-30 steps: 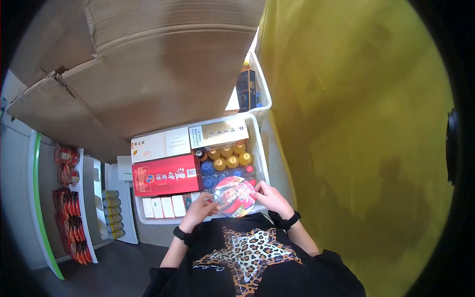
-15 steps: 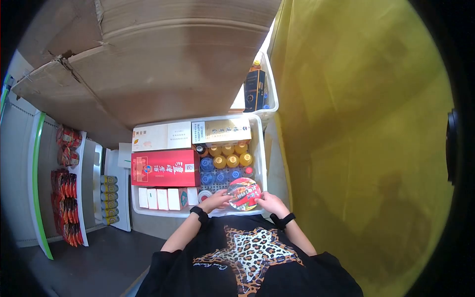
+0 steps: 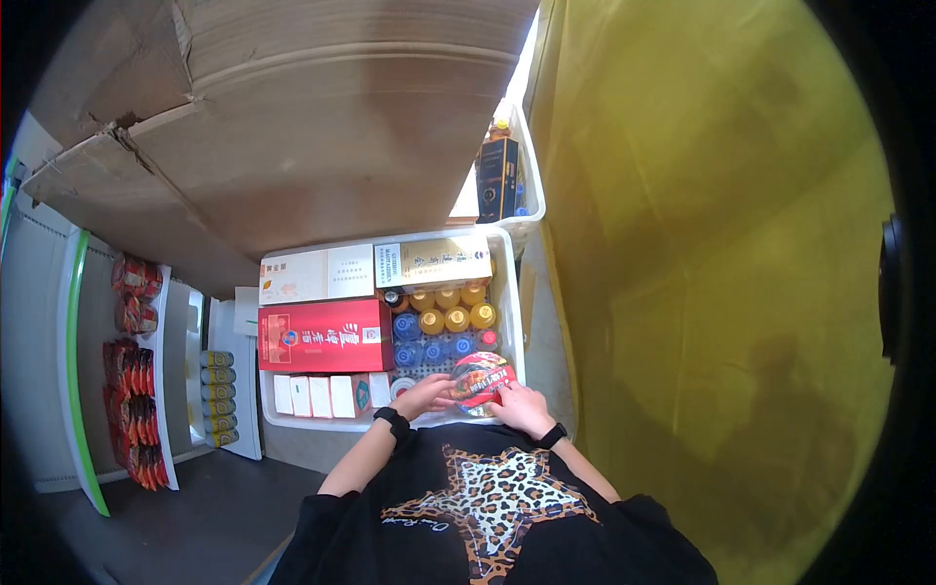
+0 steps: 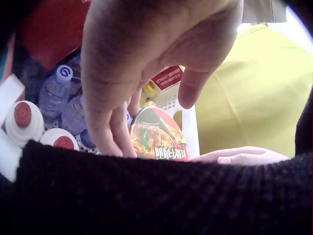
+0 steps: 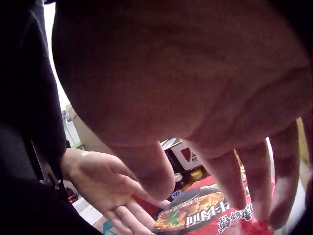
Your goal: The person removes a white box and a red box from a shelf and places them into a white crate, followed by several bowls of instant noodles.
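An instant noodle bowl point(image 3: 483, 380) with a red and black lid sits in the front right corner of a white plastic crate point(image 3: 517, 336). My left hand point(image 3: 425, 395) is at the bowl's left side. In the left wrist view its extended fingers point(image 4: 120, 129) reach down beside the lid, the thumb held apart. On the right edge of the lid rests my right hand point(image 3: 525, 408), its fingers point(image 5: 230, 181) spread and fairly straight in the right wrist view. Blue-capped bottles point(image 3: 435, 349) and a white bottle with a red cap top point(image 4: 22, 115) stand nearby.
A red box point(image 3: 325, 334), pale boxes point(image 3: 317, 273) and small white cartons point(image 3: 320, 395) fill the crate's left and back. Orange-capped bottles point(image 3: 456, 319) stand behind. Cardboard point(image 3: 322, 146) overhangs the back, a yellow sheet point(image 3: 702, 292) hangs right, and a stocked shelf point(image 3: 168, 380) stands left.
Both hands have moved the noodle bowl from over the crate's front edge down and slightly right into its corner. The right hand has shifted onto the lid, and the left fingers have loosened.
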The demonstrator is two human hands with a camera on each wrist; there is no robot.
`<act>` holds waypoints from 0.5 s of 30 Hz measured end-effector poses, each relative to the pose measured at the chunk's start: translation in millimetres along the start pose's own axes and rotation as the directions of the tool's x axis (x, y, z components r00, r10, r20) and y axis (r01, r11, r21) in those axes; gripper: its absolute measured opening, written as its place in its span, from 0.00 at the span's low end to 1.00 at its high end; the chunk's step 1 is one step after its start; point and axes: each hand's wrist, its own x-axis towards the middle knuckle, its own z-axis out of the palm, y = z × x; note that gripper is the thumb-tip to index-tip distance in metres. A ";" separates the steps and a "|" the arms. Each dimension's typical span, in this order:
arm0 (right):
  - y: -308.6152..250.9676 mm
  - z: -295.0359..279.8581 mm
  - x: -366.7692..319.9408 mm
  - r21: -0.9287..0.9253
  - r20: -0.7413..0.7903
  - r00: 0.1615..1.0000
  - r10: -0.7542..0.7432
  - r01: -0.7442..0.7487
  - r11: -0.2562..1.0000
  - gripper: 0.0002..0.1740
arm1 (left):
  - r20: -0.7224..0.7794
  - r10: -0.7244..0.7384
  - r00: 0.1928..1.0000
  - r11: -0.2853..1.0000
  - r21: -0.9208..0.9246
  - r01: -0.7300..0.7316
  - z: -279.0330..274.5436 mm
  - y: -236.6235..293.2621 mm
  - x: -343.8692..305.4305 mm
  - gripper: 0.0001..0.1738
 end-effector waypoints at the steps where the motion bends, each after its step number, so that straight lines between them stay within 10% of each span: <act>1: -1.0 -1.7 -1.1 -0.069 0.020 1.000 -0.014 0.015 0.997 0.27 | -0.001 -0.008 1.000 1.000 -0.026 0.008 0.1 0.2 -1.3 0.30; 15: -0.1 4.9 -2.4 -0.169 0.105 0.990 -0.093 0.110 0.979 0.28 | -0.063 -0.024 0.998 0.997 0.070 0.028 -11.7 -13.9 8.4 0.28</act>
